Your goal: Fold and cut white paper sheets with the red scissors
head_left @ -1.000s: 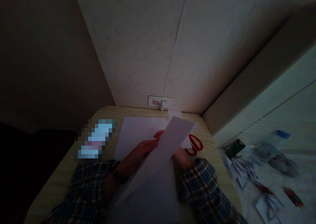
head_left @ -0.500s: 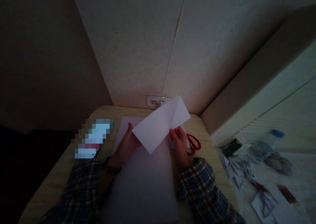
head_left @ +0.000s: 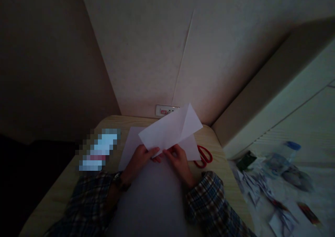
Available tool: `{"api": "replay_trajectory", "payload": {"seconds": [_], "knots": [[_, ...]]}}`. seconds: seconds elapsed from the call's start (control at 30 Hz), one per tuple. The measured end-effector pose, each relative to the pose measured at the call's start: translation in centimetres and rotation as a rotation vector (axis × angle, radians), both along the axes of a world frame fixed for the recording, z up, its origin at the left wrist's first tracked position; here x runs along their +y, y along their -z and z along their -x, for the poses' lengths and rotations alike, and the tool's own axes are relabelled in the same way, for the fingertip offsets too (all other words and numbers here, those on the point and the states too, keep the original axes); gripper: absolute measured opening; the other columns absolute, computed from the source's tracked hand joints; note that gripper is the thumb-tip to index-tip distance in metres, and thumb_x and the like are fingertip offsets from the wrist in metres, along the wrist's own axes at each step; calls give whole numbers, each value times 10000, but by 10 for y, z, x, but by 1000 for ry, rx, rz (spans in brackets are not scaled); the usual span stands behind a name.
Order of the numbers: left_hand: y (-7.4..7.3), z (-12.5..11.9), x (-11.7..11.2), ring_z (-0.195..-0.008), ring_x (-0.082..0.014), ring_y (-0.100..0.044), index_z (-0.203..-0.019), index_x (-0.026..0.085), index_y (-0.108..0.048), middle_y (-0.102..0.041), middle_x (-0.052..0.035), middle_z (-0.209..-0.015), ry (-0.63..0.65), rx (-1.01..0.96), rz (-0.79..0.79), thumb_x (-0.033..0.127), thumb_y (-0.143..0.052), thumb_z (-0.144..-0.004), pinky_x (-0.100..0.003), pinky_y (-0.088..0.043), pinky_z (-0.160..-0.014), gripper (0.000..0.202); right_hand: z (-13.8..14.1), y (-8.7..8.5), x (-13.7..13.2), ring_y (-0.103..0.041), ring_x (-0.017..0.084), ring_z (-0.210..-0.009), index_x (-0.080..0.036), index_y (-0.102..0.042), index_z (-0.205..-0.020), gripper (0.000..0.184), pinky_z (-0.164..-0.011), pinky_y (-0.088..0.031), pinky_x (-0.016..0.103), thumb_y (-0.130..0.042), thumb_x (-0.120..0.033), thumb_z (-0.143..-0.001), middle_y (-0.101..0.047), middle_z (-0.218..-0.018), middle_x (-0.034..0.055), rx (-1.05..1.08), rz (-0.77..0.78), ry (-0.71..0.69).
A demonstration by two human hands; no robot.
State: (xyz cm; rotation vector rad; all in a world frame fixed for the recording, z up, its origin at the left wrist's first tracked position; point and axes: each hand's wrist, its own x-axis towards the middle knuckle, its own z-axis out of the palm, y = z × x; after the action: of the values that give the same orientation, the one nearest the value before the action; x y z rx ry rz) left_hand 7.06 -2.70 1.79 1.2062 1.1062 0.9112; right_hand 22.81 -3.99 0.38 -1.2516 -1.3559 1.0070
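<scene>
Two hands, left [head_left: 140, 157] and right [head_left: 180, 160], on folded white paper [head_left: 170, 129]

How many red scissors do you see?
1. The red scissors lie on the table, just right of the right hand holding the folded paper, partly under a flat sheet. Others might hide in the dim clutter farther right.

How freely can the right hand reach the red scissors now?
Probably yes: the red scissors lie on the table close beside the right hand, with nothing between. That hand pinches the folded paper, though, and would need to release it.
</scene>
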Motion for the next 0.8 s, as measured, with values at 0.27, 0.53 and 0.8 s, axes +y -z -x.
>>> {"api": "replay_trajectory", "payload": {"seconds": [0.27, 0.53, 0.8], "knots": [[-5, -1, -4, -396, -109, -507, -521, 151, -555, -554, 17, -453, 3, 159, -126, 377, -526, -754, -224, -403, -453, 326, 1, -3, 1, -494, 145, -591, -172, -567, -668, 153, -569, -371, 260, -644, -304, -674, -558, -608, -16, 133, 100, 0], [-5, -2, -4, -382, -91, -495, -528, 145, -536, -544, 21, -468, 64, 158, -114, 367, -519, -752, -208, -388, -435, 315, -38, -26, 12, -467, 133, -589, -192, -537, -603, 170, -582, -347, 251, -634, -295, -696, -525, -589, -38, 162, -2, 90], [-4, -5, -7, -380, -86, -499, -524, 139, -547, -560, 12, -469, 125, 127, -103, 369, -525, -754, -202, -383, -433, 326, -74, -37, 19, -426, 114, -549, -202, -516, -579, 198, -559, -318, 247, -635, -292, -710, -490, -580, -53, 197, -94, 284]]}}
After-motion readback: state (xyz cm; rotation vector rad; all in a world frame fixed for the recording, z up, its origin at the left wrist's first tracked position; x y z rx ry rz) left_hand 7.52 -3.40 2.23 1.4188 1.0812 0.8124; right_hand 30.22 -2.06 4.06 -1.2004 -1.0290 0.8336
